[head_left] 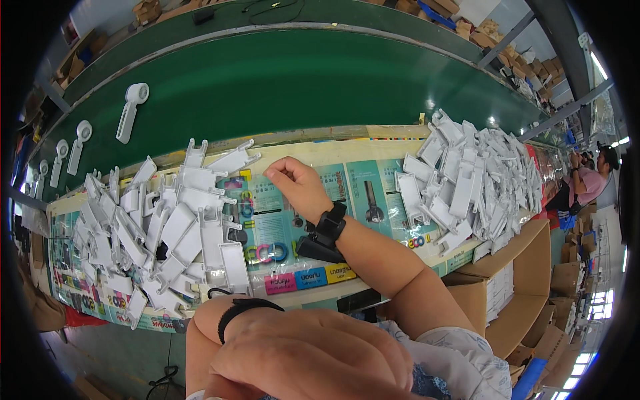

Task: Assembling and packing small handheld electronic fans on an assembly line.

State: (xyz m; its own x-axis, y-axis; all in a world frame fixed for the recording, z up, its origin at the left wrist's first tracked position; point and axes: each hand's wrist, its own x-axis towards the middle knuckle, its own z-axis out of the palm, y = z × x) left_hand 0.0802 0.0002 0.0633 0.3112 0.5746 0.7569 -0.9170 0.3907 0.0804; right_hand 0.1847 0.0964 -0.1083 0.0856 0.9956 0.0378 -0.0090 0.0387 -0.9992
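Observation:
My right hand hovers over the middle of the table, fingers curled in and thumb close to them; nothing shows in it. A black wrist device is strapped to that arm. My left hand is very near the camera at the lower edge, its back and knuckles filling much of the view; its fingers are hidden. A black band circles its wrist. Left of my right hand lies a heap of white plastic housing parts. Another heap of similar white parts lies to the right.
Printed colourful sheets cover the worktable. Beyond it runs a green conveyor belt, with several white handheld fans at its left. An open cardboard box stands at the right, near my elbow. A person in pink sits further right.

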